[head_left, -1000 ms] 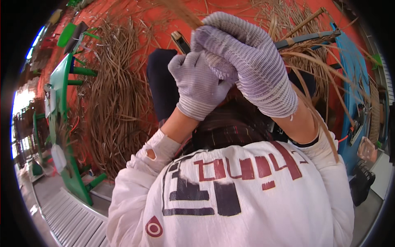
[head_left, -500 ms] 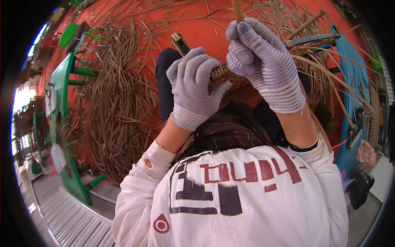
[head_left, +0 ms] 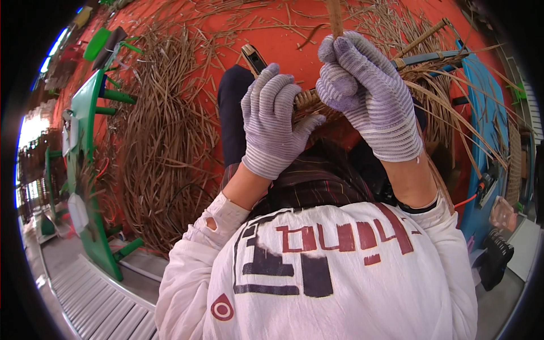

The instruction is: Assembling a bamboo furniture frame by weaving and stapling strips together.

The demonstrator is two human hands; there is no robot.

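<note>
Two gloved hands meet on one woven rattan rim (head_left: 309, 99), held up in front of my chest, above my lap. My left hand (head_left: 275, 122) wraps the rim from the near side, its fingers (head_left: 266, 85) pointing up side by side and its thumb reaching right beneath the weave. My right hand (head_left: 368, 105) curls over from the right, its fingers (head_left: 345, 54) bunched tight and pinching a single upright cane strip (head_left: 335, 17) that rises past the top edge. I judge the strip light and springy, stiff enough to whip back if released, and prone to crack if bent sharply; the best hold is low, close to the weave, where it flexes least. The braided rim itself looks firm and rough, good for a gloved grip. Loose strands (head_left: 447, 107) fan out right of the work. Further left, a heap of cane (head_left: 164, 147) lies on the red floor (head_left: 283, 39), and a green frame (head_left: 85, 141) stands at the far left. A blue stand (head_left: 481, 113) is at the right.
</note>
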